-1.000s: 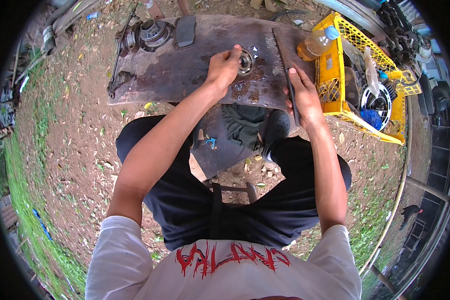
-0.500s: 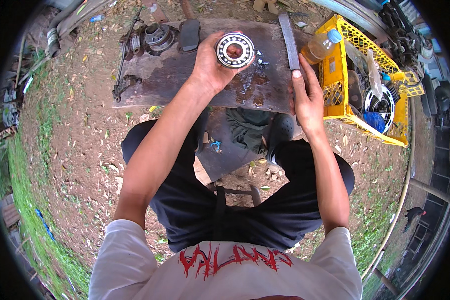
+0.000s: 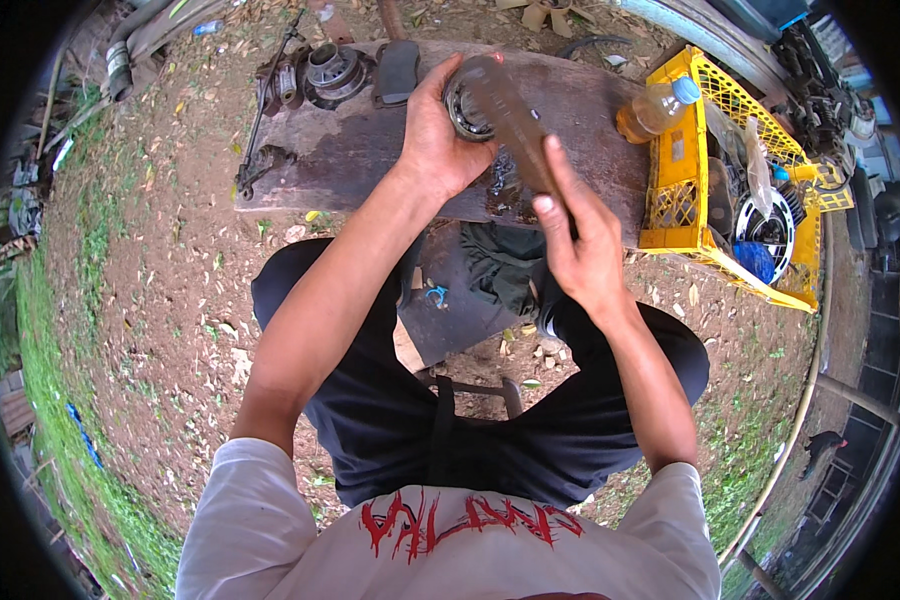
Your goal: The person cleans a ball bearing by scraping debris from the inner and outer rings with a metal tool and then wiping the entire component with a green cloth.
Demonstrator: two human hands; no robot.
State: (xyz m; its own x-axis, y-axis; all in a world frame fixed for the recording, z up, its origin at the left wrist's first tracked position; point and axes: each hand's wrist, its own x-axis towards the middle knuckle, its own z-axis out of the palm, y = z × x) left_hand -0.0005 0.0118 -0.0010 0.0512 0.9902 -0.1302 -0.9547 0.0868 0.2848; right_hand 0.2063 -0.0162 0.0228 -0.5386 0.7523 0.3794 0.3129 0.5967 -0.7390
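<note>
Left hand (image 3: 436, 152) clamped round the bearing (image 3: 459, 116), over the board (image 3: 335, 155), seemingly steadying it from the outer rim. Right hand (image 3: 586, 248) closed on the brush (image 3: 518, 122) at its near end, likely for reach; far end crosses the bearing, contact unclear. Bottle (image 3: 652, 112) beside the crate (image 3: 682, 165), probably out of the hands' way.

Glossy metal, worn wood
The bearing (image 3: 460, 118) is glossy metal, the flat tool (image 3: 510, 110) matt; the table (image 3: 350, 150) looks like rough, worn wood, the crate (image 3: 678, 150) is smooth plastic, the bottle (image 3: 652, 112) clear plastic, the rag (image 3: 505, 265) crumpled matt cloth.
</note>
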